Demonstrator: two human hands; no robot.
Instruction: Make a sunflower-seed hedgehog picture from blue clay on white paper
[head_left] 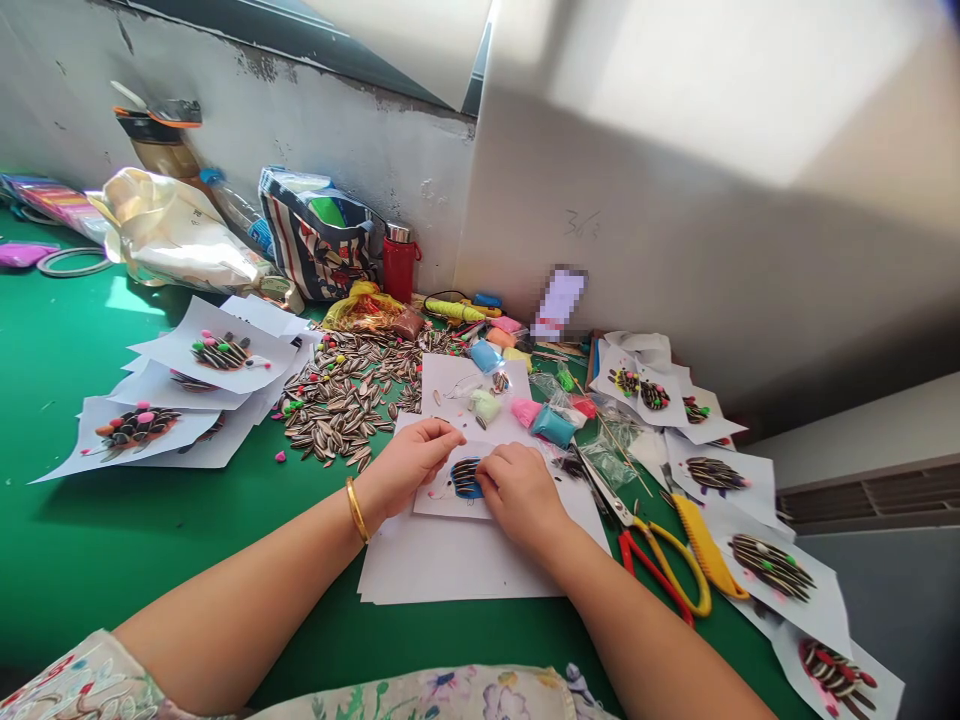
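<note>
A small white card (pixel 442 508) lies on a stack of white paper. On it is a blue clay hedgehog shape (pixel 466 478) set with striped sunflower seeds. My right hand (pixel 525 495) rests over the card's right side, its curled fingertips touching the hedgehog's edge. Whatever lies between those fingers is hidden. Just above the card's left part is my left hand (pixel 420 460), thumb and forefinger pinched together; anything in the pinch is too small to name. Behind the left hand spreads a pile of sunflower seeds (pixel 337 400).
Scissors (pixel 656 550) and a yellow comb-like tool (pixel 705 545) lie on the right. Finished seed hedgehog cards (pixel 217 350) are stacked left, with more cards (pixel 780 570) along the right edge. Bagged blue clay (pixel 553 427), a red bottle (pixel 400 262) and a striped bag (pixel 315 235) stand behind.
</note>
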